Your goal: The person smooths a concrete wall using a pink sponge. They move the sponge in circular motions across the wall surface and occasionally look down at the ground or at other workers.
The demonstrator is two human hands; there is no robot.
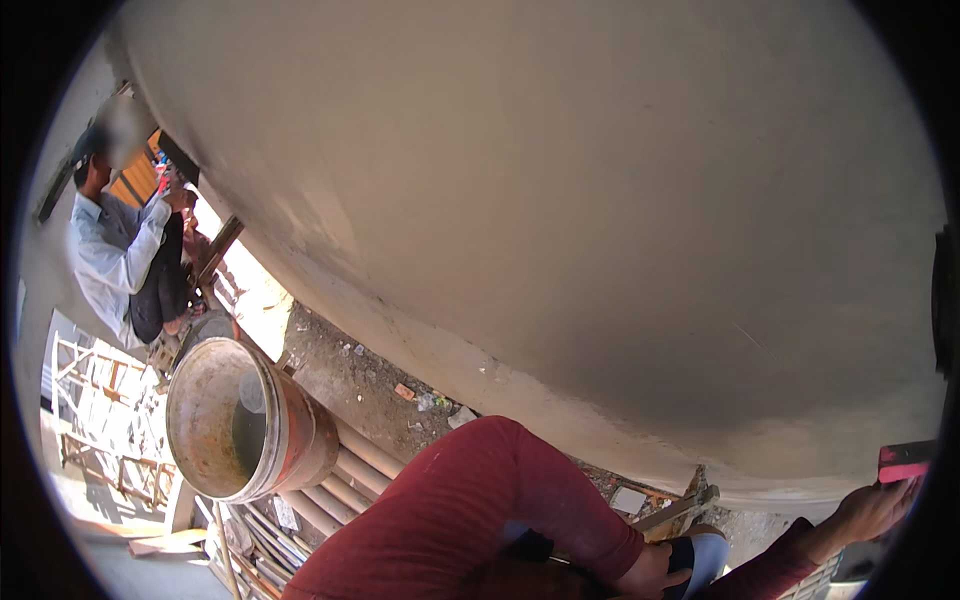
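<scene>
At the far right edge, my right hand (872, 512) is closed on a pink-red block with a dark top (904, 462), beside the wall. Its exact kind is hard to make out, since the rim of the view cuts it off. My left arm, in a maroon sleeve (450, 490), bends across the lower middle. Low in the picture my left hand (650, 572) rests against a dark and pale blue surface (705, 560), fingers partly cut off by the lower edge and one finger stretched out. The smooth grey-brown plastered wall (560, 200) fills most of the view.
A dirty bucket (320, 440) with murky liquid stands at left on a platform of poles (355, 470). Beyond it a person in a light shirt (115, 250) squats by the wall. Rubble (405, 392) lies on the ground below; a wooden support (675, 515) stands near the wall's foot.
</scene>
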